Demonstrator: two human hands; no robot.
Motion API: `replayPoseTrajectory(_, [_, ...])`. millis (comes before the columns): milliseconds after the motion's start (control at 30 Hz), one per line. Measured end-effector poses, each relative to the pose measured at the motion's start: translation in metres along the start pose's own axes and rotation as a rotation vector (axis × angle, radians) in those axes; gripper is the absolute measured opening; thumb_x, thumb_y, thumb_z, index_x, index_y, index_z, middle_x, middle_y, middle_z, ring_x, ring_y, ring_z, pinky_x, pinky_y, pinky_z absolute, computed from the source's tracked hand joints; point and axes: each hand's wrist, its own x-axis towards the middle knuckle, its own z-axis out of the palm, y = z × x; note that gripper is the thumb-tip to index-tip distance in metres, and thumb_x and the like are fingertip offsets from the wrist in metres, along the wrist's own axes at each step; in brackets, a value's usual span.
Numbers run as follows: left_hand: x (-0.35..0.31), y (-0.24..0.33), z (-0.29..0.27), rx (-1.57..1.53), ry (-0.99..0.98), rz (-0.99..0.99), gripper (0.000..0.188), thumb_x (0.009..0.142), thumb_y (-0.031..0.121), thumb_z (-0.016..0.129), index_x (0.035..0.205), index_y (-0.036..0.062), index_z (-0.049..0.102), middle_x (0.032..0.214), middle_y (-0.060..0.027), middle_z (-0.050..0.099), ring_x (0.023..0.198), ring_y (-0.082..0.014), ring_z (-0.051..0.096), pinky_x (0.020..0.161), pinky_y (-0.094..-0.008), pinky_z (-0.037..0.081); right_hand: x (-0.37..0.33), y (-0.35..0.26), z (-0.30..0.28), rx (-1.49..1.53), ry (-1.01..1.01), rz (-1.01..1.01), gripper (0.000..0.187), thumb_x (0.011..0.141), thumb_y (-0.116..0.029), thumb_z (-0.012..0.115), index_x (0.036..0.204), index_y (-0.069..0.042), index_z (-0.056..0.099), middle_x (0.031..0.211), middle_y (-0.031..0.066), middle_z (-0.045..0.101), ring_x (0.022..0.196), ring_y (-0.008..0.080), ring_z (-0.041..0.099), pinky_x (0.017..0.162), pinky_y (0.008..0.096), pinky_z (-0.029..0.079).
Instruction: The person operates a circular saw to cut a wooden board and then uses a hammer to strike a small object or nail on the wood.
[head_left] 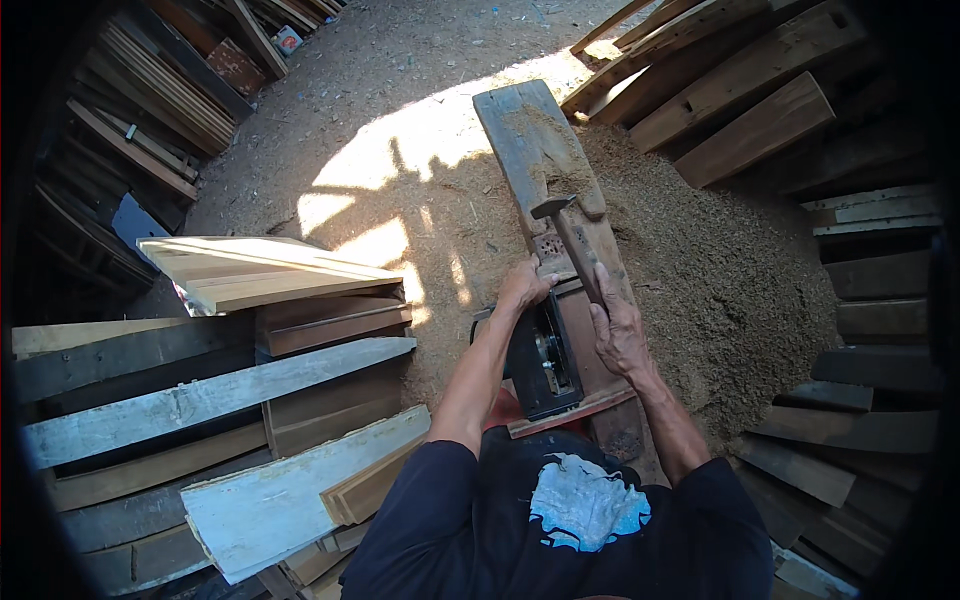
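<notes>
Head view: mid-frame, the right hand [618, 332] grasps a hammer [578, 246] above a worn plank bench [520, 130]; the left hand [523, 288] touches a black power tool [523, 362] just below, though I can't tell how firmly. Sawdust [720, 290] mounds at right; boards [220, 398] crowd the lower left.

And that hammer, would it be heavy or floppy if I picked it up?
The hammer would probably feel heavy at one end, because its dark head looks like metal. It's likely stiff, not floppy: the handle looks straight and solid. Laid down, it probably wouldn't roll far, since the head sticks out sideways.
</notes>
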Motion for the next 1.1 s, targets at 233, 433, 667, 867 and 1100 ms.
replayPoseTrajectory(233, [0.007, -0.005, 0.009, -0.054, -0.025, 0.026, 0.055, 0.088, 0.041, 0.074, 0.127, 0.0041, 0.063, 0.124, -0.0272, 0.067, 0.119, -0.0443, 0.063, 0.1, -0.0497, 0.05, -0.023, 0.04, 0.021, -0.211, -0.103, 0.217, 0.065, 0.099, -0.015, 0.056, 0.16, -0.021, 0.032, 0.104, 0.0301, 0.068, 0.093, 0.0516, 0.067, 0.079, 0.0539, 0.055])
replayPoseTrajectory(433, [0.012, -0.027, 0.008, -0.122, 0.01, 0.027, 0.055, 0.088, 0.043, 0.075, 0.128, 0.0068, 0.064, 0.121, -0.0258, 0.069, 0.117, -0.0425, 0.065, 0.099, -0.0482, 0.051, 0.005, -0.012, -0.014, 0.024, 0.019, 0.076, 0.063, 0.101, -0.018, 0.056, 0.159, -0.011, 0.031, 0.111, 0.0307, 0.068, 0.095, 0.0509, 0.068, 0.081, 0.0514, 0.055])
replayPoseTrajectory(667, [0.013, -0.012, 0.022, -0.05, -0.05, 0.007, 0.056, 0.087, 0.043, 0.075, 0.129, 0.0076, 0.065, 0.121, -0.0262, 0.069, 0.117, -0.0419, 0.065, 0.099, -0.0475, 0.051, -0.028, 0.061, 0.021, -0.254, -0.287, 0.451, 0.068, 0.1, -0.019, 0.058, 0.161, -0.02, 0.028, 0.11, 0.0328, 0.067, 0.096, 0.0532, 0.067, 0.081, 0.0571, 0.054])
replayPoseTrajectory(867, [0.017, -0.021, 0.014, -0.179, -0.019, 0.036, 0.053, 0.087, 0.04, 0.075, 0.128, 0.0067, 0.066, 0.117, -0.0245, 0.071, 0.114, -0.0404, 0.067, 0.098, -0.0464, 0.052, 0.007, -0.006, -0.009, 0.019, 0.145, -0.101, 0.064, 0.099, -0.018, 0.059, 0.158, -0.013, 0.033, 0.117, 0.034, 0.065, 0.106, 0.0518, 0.065, 0.087, 0.0524, 0.054])
replayPoseTrajectory(1100, [0.013, -0.005, 0.006, -0.083, -0.001, -0.007, 0.054, 0.087, 0.041, 0.076, 0.128, 0.0067, 0.065, 0.118, -0.0236, 0.071, 0.114, -0.0409, 0.067, 0.097, -0.0472, 0.052, -0.006, 0.05, 0.011, -0.294, -0.324, 0.464, 0.061, 0.099, -0.022, 0.06, 0.155, -0.015, 0.037, 0.108, 0.0352, 0.066, 0.097, 0.0522, 0.066, 0.083, 0.055, 0.054])
